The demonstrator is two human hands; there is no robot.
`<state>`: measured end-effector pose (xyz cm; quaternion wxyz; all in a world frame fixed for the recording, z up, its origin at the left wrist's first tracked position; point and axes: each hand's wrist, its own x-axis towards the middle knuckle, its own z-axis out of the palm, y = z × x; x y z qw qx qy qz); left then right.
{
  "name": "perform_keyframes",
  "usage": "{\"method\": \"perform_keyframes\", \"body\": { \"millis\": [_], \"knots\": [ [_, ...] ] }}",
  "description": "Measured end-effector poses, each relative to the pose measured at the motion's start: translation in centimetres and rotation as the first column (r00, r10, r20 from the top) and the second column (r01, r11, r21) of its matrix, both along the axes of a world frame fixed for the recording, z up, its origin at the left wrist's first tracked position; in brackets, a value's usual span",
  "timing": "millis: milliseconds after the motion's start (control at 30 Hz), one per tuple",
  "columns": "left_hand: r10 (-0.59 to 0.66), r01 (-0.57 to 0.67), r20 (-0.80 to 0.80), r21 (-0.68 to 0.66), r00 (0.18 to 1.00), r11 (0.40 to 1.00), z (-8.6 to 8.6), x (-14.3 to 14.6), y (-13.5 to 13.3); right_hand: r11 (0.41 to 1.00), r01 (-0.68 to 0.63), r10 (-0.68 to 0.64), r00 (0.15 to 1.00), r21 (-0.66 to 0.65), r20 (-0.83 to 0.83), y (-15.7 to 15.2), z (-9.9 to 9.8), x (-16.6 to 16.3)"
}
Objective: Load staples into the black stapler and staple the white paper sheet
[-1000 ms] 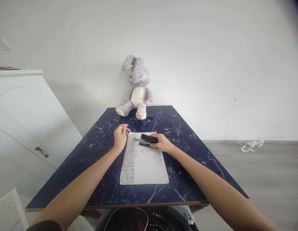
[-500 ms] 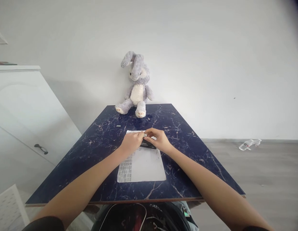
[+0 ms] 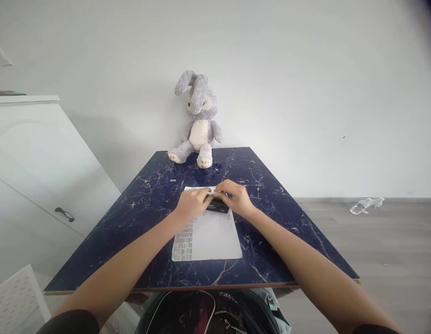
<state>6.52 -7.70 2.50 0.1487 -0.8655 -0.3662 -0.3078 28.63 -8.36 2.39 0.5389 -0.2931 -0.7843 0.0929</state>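
Observation:
My left hand (image 3: 190,204) and my right hand (image 3: 238,198) meet above the far part of a white sheet with rounded corners (image 3: 217,241). Rows of grey marks run down the sheet's left side. Fingertips of both hands pinch a small white piece (image 3: 212,190), too small to tell its kind. Just under the fingers sits a black, oblong object (image 3: 218,205) with small pale markings. My fingers partly cover it, and its kind is unclear.
A grey plush rabbit (image 3: 200,132) sits against the wall at the far end of the dark blue marbled table (image 3: 271,232). A small grey piece (image 3: 172,180) lies left of the sheet's top. A white cabinet (image 3: 37,153) stands left; a clear plastic bottle (image 3: 361,205) lies on the floor.
My fingers have shifted slightly, with the right hand's knuckles raised a little and more of the black object showing. The whole view has moved slightly. Both hands remain at the white piece.

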Motion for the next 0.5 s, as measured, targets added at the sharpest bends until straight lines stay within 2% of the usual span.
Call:
{"method": "perform_keyframes", "body": {
  "millis": [33, 100, 133, 200, 267, 333, 367, 433, 500],
  "knots": [
    [0.011, -0.011, 0.061, -0.004, 0.998, 1.0, 0.2, -0.7, 0.5, 0.994, 0.069, -0.072, 0.997, -0.087, -0.036, 0.7, 0.0, 1.0],
    [0.117, -0.111, 0.158, -0.049, 0.98, 0.993, 0.5, -2.6, 2.1, 0.929, 0.221, -0.256, 0.963, -0.296, -0.085, 2.4, -0.4, 3.8],
    [0.22, -0.206, 0.182, -0.093, 0.958, 0.974, 0.4, -3.8, 3.1, 0.877, 0.3, -0.351, 0.934, -0.376, -0.072, 3.3, -0.8, 5.4],
    [0.403, -0.378, 0.143, -0.175, 0.904, 0.909, -0.2, -6.3, 5.6, 0.757, 0.477, -0.513, 0.857, -0.446, 0.045, 5.1, -2.0, 8.7],
    [0.477, -0.45, 0.055, -0.251, 0.877, 0.857, -1.4, -8.5, 8.0, 0.635, 0.574, -0.579, 0.797, -0.517, 0.174, 6.4, -3.4, 11.2],
    [0.529, -0.503, -0.041, -0.38, 0.848, 0.776, -2.9, -9.9, 10.0, 0.591, 0.595, -0.584, 0.781, -0.544, 0.219, 7.3, -4.6, 12.5],
    [0.536, -0.513, -0.082, -0.441, 0.84, 0.737, -3.5, -10.3, 10.7, 0.587, 0.597, -0.583, 0.781, -0.547, 0.226, 7.5, -5.1, 12.8],
    [0.517, -0.504, -0.12, -0.489, 0.848, 0.712, -4.4, -10.5, 11.4, 0.592, 0.607, -0.587, 0.776, -0.53, 0.232, 7.9, -5.6, 12.9],
    [0.482, -0.476, -0.121, -0.483, 0.868, 0.735, -4.7, -10.4, 11.5, 0.597, 0.623, -0.6, 0.765, -0.506, 0.235, 8.0, -5.7, 12.6]
  ]
}}
